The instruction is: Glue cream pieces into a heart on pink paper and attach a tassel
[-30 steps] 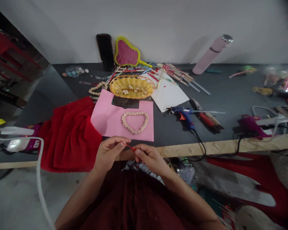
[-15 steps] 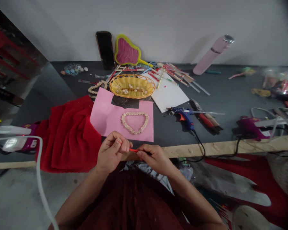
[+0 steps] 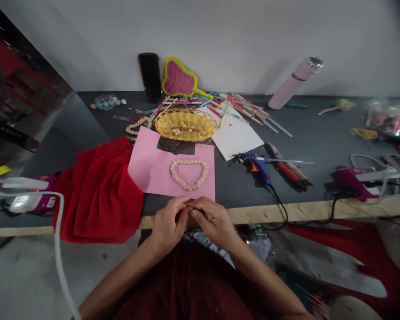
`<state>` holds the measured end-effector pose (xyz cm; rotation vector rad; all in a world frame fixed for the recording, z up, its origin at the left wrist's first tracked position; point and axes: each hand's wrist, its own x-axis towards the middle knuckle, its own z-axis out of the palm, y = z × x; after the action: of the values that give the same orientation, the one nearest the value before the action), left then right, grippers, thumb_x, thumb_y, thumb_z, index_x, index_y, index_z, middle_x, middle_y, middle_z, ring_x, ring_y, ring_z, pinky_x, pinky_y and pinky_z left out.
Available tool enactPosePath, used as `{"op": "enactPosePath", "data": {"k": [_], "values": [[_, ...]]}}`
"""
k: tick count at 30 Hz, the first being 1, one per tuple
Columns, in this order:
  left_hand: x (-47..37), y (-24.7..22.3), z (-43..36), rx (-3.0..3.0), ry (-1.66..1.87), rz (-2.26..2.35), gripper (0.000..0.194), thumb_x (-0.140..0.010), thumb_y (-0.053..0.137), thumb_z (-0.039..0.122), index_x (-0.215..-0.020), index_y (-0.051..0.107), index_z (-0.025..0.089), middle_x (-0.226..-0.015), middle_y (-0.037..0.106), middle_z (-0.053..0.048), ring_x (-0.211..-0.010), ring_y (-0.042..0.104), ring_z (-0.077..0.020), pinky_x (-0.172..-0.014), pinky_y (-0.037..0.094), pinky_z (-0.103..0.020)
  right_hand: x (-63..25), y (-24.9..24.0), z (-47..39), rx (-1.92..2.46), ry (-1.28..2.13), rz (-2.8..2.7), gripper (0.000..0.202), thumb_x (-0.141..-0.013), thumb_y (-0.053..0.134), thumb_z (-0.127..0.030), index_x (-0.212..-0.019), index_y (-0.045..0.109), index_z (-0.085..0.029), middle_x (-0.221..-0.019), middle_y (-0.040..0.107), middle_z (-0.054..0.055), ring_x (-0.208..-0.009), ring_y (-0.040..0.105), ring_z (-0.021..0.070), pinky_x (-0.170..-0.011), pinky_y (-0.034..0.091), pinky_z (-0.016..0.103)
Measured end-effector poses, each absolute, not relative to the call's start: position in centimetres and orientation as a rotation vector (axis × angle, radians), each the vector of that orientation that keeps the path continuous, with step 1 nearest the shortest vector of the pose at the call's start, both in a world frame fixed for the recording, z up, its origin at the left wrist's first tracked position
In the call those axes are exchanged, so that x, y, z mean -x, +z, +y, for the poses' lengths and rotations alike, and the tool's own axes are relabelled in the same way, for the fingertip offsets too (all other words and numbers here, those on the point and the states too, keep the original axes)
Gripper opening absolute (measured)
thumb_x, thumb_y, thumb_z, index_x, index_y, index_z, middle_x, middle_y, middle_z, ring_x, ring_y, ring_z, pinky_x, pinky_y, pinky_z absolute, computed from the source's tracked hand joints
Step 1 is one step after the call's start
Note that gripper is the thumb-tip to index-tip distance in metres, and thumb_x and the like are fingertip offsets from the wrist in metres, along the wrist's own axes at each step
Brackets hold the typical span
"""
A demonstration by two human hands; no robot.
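Note:
My left hand (image 3: 170,224) and my right hand (image 3: 215,222) meet fingertip to fingertip in front of the table's near edge. Both are closed in a pinch round a thin red strip (image 3: 189,207), of which only a sliver shows between the fingers; its exact kind is hard to tell. Just beyond them lies a sheet of pink paper (image 3: 150,171) with a heart-shaped ring of small pale beads or flowers (image 3: 205,169) on it. Behind the paper stands a yellow wicker basket (image 3: 186,137) holding a few small pale pieces.
A red cloth (image 3: 100,191) hangs over the front edge at left. To the right lie a blue glue gun (image 3: 262,171) with its cord, and pliers (image 3: 288,171). White paper (image 3: 236,138), scattered sticks, a phone (image 3: 150,78) and a pink bottle (image 3: 293,84) are farther back.
My hands have come together, the left moving right toward the right hand. The red strip that showed between them is now mostly covered by fingers. The camera view has shifted slightly.

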<state>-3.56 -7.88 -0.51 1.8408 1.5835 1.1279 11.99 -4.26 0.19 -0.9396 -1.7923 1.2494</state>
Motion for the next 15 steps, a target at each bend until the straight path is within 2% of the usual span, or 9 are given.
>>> {"op": "enactPosePath", "data": {"k": [5,11,15], "values": [[3.7,-0.8,-8.4,-1.894,1.077,1.587,0.026,-0.09,0.049,0.019,-0.115,0.051,0.022,-0.083,0.072,-0.002,-0.072,0.07,-0.0139,-0.067,0.054,-0.024,-12.0,-0.4,-5.1,0.956,1.225,-1.794,0.018,-0.093,0.049,-0.023,-0.086,0.065,-0.019,-0.081,0.064,0.005,-0.075,0.06,0.0142,-0.068,0.049,0.026],[3.6,-1.4,-8.8,-1.814,1.042,1.577,0.029,-0.09,0.048,0.02,-0.119,0.046,0.021,-0.074,0.07,0.002,-0.067,0.068,-0.013,-0.066,0.054,-0.024,-11.7,-2.0,-5.9,1.058,1.002,-1.915,0.02,-0.094,0.044,-0.022,-0.084,0.062,-0.019,-0.075,0.061,0.005,-0.069,0.056,0.0146,-0.062,0.045,0.027],[3.4,-1.6,-8.7,-1.756,1.063,1.535,0.035,-0.09,0.049,0.02,-0.124,0.041,0.02,-0.082,0.07,-0.001,-0.075,0.069,-0.0133,-0.07,0.054,-0.025,-11.9,-2.4,-5.6,1.088,1.018,-1.84,0.02,-0.093,0.047,-0.024,-0.08,0.061,-0.019,-0.072,0.06,0.003,-0.068,0.056,0.0139,-0.063,0.044,0.026]]}}
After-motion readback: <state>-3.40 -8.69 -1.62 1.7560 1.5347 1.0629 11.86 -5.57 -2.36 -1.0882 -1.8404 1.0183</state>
